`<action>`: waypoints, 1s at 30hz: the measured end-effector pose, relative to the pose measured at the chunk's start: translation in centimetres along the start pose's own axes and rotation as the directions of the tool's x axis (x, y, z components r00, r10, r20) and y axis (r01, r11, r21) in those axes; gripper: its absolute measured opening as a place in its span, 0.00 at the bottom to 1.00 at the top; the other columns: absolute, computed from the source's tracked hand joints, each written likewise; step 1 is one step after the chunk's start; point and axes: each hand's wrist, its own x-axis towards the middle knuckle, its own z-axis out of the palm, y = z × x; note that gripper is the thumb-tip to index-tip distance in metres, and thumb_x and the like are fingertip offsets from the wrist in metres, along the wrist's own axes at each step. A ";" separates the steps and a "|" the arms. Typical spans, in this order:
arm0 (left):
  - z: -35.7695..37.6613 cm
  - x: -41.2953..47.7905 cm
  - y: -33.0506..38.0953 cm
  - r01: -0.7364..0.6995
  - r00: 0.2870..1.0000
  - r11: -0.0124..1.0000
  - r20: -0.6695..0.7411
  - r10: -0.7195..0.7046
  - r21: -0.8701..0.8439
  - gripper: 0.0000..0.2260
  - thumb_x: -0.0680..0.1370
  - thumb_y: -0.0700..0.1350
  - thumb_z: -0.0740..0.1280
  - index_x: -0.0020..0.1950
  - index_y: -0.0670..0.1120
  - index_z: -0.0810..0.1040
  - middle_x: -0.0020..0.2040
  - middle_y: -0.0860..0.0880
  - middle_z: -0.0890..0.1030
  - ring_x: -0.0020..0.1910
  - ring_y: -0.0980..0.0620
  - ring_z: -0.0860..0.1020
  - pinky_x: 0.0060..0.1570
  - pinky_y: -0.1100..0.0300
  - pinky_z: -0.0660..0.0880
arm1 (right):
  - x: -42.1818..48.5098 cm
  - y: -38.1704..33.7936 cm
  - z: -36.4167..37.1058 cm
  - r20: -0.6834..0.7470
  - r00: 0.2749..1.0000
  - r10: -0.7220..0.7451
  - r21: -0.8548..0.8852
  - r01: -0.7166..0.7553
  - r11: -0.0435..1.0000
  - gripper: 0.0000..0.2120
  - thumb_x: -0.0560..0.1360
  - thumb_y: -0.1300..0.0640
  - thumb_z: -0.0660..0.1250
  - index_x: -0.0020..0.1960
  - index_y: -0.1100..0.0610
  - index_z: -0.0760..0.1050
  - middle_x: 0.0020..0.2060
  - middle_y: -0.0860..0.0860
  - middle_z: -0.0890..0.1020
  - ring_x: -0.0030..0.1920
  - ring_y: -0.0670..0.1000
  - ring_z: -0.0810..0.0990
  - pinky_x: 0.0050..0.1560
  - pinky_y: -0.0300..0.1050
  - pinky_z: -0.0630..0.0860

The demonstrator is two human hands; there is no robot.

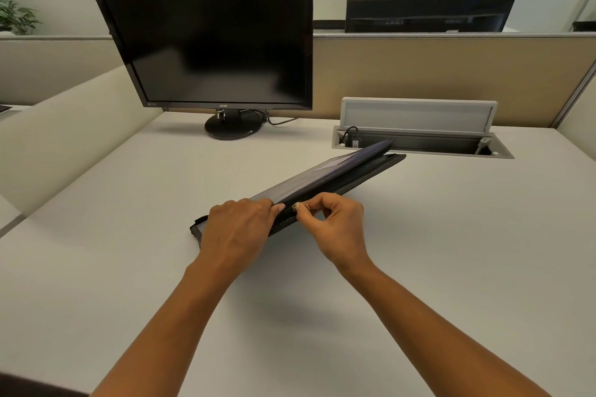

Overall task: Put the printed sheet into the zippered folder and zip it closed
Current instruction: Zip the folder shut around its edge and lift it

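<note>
— Where does the zippered folder (pixel 322 177) lie?
— About the middle of the pale tabletop (pixel 129 267), on a slant from near left to far right. It is dark, with a line of light stitching along its side.
— Is it flat shut?
— Not quite. At the far right end the top cover stands a little off the lower half, so a narrow gap shows. At the near end the two halves meet.
— And the left grip (pixel 238 229)?
— It lies over the near left part of the folder with its knuckles raised. The fingers curl down over the cover's right-hand edge and hold it, and the fingertips (pixel 279 208) sit just beside the zipper pull (pixel 294 207).
— The right grip (pixel 335 229)?
— It is at the folder's right side. Thumb and forefinger are pinching the small metal zipper pull, and the other fingers are loosely curled beneath. The two grips are very near each other.
— Can you see the printed sheet?
— I cannot tell. A pale patch shows on the cover, but I cannot say what it is.
— What else is there?
— A black monitor (pixel 213 42), its screen dark, stands on a round base at the far side, left of the folder. To the far right a cable box (pixel 419 147) is sunk into the tabletop with its lid (pixel 419 114) propped up, just beyond the folder's far corner. Behind a beige partition (pixel 419 74) shows the back of a second monitor (pixel 429 13).
</note>
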 end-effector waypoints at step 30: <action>0.1 0.4 -0.7 0.007 1.000 0.999 -0.029 -0.009 -0.048 0.22 0.81 0.56 0.46 0.56 0.49 0.76 0.45 0.45 0.81 0.38 0.47 0.70 0.38 0.58 0.63 | 0.7 -0.1 -1.1 -0.044 0.999 -0.031 -0.038 0.030 0.999 0.03 0.69 0.58 0.72 0.40 0.57 0.83 0.29 0.45 0.80 0.30 0.39 0.74 0.34 0.29 0.68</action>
